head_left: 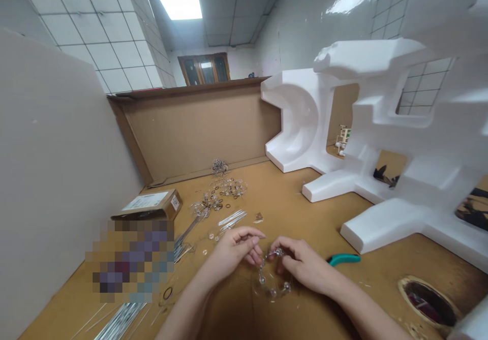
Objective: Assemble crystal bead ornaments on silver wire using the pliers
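My left hand (234, 248) and my right hand (303, 264) meet over the brown table (290, 203), both pinching a short chain of clear beads (272, 279) linked by wire. The chain curves down in a loop between the hands. Fingers of both hands are closed around its upper end. A teal-handled pair of pliers (343, 259) lies just right of my right hand, partly hidden by it.
Loose clear beads and small rings (223, 192) lie further back. Thin wire rods (231, 219) lie behind my left hand, and more rods (122, 319) at the front left. A small cardboard box (152, 205) sits left. White foam blocks (381, 177) stand right. A hole (429, 299) opens in the table.
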